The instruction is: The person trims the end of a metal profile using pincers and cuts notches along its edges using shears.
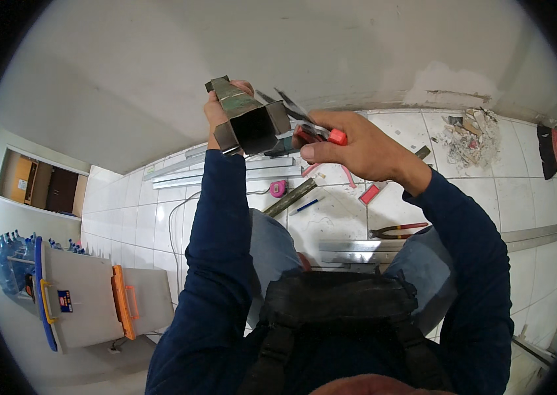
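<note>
A green, weathered metal profile with an open square end and bent flaps is held up in my left hand, whose fingers wrap round its far side. Just to its right, my right hand grips red-handled metal snips, their dark blades pointing up and left beside the profile. Whether the blades touch the metal I cannot tell. Below my hands on the white tiles lie a pink tape measure, another green metal bar and a blue pencil.
Silver metal strips lie on the floor, with red-handled pincers and a red block further right. Rubble sits against the wall. At left stand stacked plastic bins and several blue water bottles.
</note>
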Tool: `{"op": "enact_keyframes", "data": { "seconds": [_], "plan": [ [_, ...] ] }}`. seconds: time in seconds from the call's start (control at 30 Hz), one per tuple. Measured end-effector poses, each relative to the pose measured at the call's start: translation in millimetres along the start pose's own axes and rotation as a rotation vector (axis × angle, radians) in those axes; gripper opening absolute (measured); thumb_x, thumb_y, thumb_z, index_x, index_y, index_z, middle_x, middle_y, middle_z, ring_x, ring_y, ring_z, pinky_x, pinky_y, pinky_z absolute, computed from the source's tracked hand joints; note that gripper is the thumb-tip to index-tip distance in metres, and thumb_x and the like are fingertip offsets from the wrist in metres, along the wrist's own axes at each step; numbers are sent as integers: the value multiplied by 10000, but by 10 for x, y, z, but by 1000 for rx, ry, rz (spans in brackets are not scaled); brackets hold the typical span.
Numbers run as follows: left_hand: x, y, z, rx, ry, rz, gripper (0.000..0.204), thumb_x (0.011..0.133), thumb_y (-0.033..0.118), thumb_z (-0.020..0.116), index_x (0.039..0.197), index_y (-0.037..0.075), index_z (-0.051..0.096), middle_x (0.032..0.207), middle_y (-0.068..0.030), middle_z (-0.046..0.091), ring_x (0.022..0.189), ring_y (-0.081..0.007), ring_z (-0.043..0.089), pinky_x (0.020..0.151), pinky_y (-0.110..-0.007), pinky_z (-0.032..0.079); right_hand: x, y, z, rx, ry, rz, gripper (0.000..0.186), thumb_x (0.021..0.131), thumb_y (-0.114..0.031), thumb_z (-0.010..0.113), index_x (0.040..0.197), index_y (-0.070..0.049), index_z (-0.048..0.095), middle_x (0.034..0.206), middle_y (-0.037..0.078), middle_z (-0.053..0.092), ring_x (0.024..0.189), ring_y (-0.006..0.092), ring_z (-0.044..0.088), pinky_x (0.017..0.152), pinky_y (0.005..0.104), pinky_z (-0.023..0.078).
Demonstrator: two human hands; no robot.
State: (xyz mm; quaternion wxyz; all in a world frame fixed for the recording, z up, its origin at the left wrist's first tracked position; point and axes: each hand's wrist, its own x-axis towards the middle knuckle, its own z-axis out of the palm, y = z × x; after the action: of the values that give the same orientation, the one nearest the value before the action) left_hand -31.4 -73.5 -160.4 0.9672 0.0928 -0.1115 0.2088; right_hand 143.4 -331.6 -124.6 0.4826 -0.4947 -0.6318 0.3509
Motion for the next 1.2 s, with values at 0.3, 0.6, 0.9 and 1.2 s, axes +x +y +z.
{"op": "enact_keyframes", "data": {
  "seconds": [0.3, 0.6, 0.9, 1.2],
  "plan": [
    [89, 36, -135, -15, 12, -10, 371, 860, 75, 677, 1170, 18, 481, 1149, -144, 511, 1059, -273, 593, 940, -387, 548, -37, 12, -17, -55, 27, -10, 390, 917, -419, 666, 992, -36, 682, 731, 117, 617, 676, 250, 581, 666, 376, 448],
    [75, 164, -89, 169, 27, -7, 375, 855, 78, 699, 1163, 17, 493, 1146, -164, 515, 1036, -277, 604, 915, -403, 570, -43, -88, -10, -269, 97, -54, 394, 932, -424, 664, 908, -32, 690, 686, 128, 614, 638, 242, 558, 640, 379, 446],
    [170, -54, 283, 520, 414, 453, 569, 991, 574, 460, 950, 9, 513, 925, -149, 563, 809, -248, 587, 686, -374, 538, -108, 136, -99, 42, 254, 76, 342, 962, -352, 634, 914, -13, 647, 708, 67, 620, 658, 180, 558, 655, 328, 459],
    [136, -69, 290, 271, 543, 569, 442, 1016, 497, 368, 989, 64, 456, 793, -88, 537, 719, -239, 589, 673, -448, 541, -155, 269, 20, 350, 153, 141, 289, 931, -250, 669, 1092, -13, 635, 965, 74, 657, 921, 164, 599, 891, 314, 470]
  ]
}}
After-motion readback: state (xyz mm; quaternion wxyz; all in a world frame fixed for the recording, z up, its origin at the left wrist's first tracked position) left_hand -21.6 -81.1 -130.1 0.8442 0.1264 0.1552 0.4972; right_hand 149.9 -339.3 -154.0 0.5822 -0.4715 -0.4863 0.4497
